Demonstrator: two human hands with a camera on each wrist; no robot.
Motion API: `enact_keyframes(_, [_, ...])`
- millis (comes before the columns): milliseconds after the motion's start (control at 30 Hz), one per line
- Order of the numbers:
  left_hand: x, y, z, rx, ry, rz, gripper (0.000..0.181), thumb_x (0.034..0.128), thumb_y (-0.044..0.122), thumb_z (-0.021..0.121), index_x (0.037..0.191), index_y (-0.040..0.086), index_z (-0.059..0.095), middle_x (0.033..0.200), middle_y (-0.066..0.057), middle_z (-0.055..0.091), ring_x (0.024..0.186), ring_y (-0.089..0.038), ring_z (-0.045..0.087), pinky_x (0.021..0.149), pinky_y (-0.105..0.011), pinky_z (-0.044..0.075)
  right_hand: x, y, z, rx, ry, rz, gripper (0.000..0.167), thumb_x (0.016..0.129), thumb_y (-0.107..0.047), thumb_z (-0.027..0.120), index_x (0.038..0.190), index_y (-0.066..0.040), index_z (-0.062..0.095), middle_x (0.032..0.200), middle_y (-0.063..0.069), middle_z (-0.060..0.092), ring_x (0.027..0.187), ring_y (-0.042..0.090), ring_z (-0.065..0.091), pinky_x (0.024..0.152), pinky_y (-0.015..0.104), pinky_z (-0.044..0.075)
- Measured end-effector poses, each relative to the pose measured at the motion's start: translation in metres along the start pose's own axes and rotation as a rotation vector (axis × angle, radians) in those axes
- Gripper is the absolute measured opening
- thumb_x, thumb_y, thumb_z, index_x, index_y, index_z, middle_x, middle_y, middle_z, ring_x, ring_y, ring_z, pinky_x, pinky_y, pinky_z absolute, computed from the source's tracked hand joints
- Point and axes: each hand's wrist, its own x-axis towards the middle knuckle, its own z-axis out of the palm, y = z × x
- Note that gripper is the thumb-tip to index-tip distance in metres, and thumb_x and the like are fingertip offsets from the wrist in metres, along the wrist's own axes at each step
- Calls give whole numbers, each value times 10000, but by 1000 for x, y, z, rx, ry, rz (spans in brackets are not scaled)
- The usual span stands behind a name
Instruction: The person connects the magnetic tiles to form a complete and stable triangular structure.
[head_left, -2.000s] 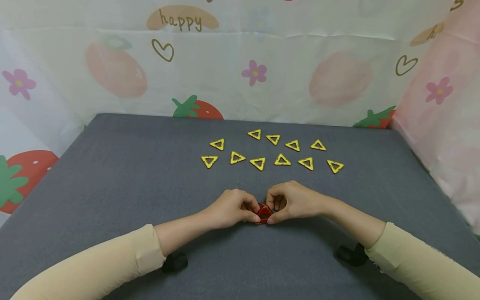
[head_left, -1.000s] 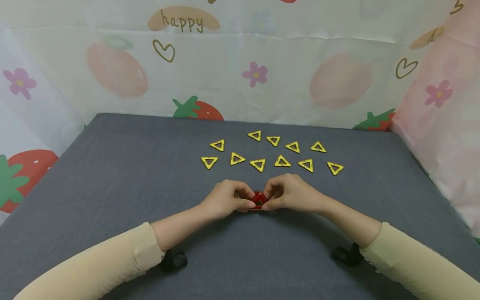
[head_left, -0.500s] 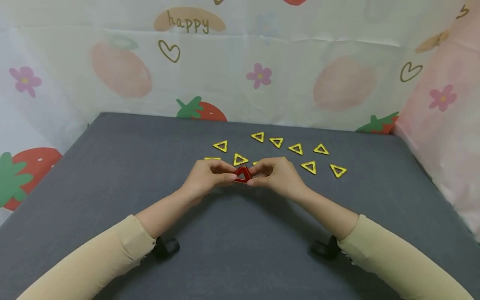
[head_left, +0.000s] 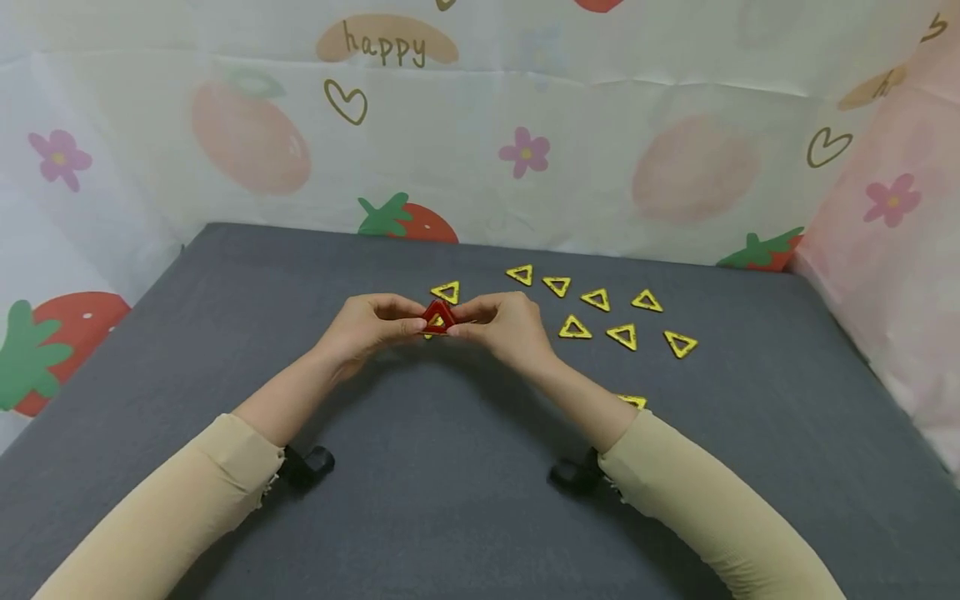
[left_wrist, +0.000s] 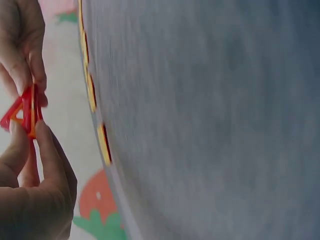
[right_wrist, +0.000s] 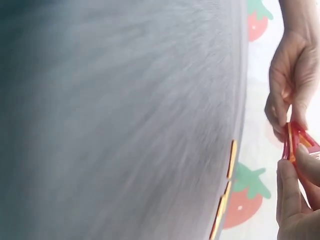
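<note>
A small red pyramid of triangular magnetic tiles (head_left: 442, 308) is held off the table between both hands, over the far part of the yellow triangles. My left hand (head_left: 370, 327) pinches its left side between thumb and fingers. On the right side my right hand (head_left: 510, 327) pinches it likewise. Both wrist views show the pyramid (left_wrist: 28, 107) gripped from two sides, with orange edges along its red frames. Behind it, yellow triangular tiles (head_left: 446, 292) lie flat on the table; some are covered by the hands.
More yellow tiles (head_left: 622, 336) are spread across the right of the table's far half. One yellow tile (head_left: 632, 401) is partly covered by the right forearm. A grey cloth (head_left: 450, 500) covers the table, and a printed curtain (head_left: 585, 167) hangs behind.
Both hands have lifted the red pyramid and carried it away from the body and to the left. A yellow tile beside the right forearm has come into view.
</note>
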Motion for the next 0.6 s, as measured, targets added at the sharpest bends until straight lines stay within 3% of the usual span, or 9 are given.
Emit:
enact_keyframes(200, [3, 0, -27, 30, 29, 11, 382, 946, 160, 665, 1250, -62, 598, 1067, 19, 650, 941, -102, 711, 946, -325, 574, 19, -9, 24, 55, 27, 8, 244, 820, -211, 809, 1040, -109, 787, 1020, 75, 783, 892, 171, 751, 685, 246, 593])
enact_keyframes(433, [8, -3, -50, 77, 117, 2, 430, 946, 206, 665, 1293, -37, 589, 1139, 5, 631, 893, -9, 693, 968, -319, 563, 40, -19, 50, 91, 37, 48, 244, 852, -184, 780, 1086, -115, 769, 1048, 81, 777, 863, 184, 746, 656, 227, 584])
enact_keyframes(600, [18, -8, -63, 68, 182, 5, 454, 946, 193, 662, 1319, -53, 577, 1118, 41, 611, 844, 53, 672, 973, -308, 559, 56, -25, 68, 103, 88, 85, 251, 865, -188, 769, 1108, -124, 765, 1061, 72, 775, 871, 192, 743, 671, 226, 578])
